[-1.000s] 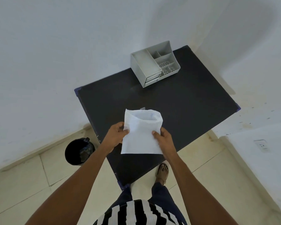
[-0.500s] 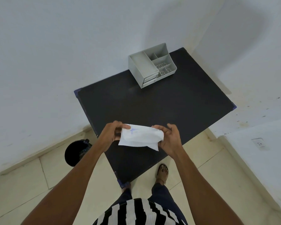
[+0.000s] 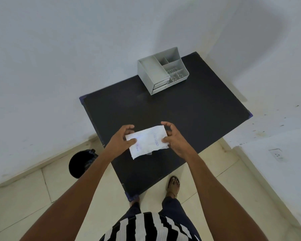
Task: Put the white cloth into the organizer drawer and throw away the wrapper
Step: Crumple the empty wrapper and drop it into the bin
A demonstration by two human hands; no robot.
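A white cloth (image 3: pixel 147 141), folded into a flat rectangle with faint blue marks on it, hangs above the near part of the black table (image 3: pixel 189 115). My left hand (image 3: pixel 122 139) pinches its left end and my right hand (image 3: pixel 175 137) pinches its right end. A small clear scrap (image 3: pixel 149 153) peeks out below the cloth's lower edge; I cannot tell whether it is the wrapper. The grey organizer (image 3: pixel 161 70) stands at the table's far edge against the wall, with its two front drawers (image 3: pixel 159 86) pushed in.
A black waste bin (image 3: pixel 80 162) stands on the tiled floor left of the table, partly hidden by my left forearm. White walls close in behind and to the right, with a wall socket (image 3: pixel 276 154) low on the right. My sandalled foot (image 3: pixel 174 186) is by the table's near corner.
The cloth hung upright and open like a pouch one second ago. Both hands have folded it over and turned it into a flat, narrower rectangle held crosswise.
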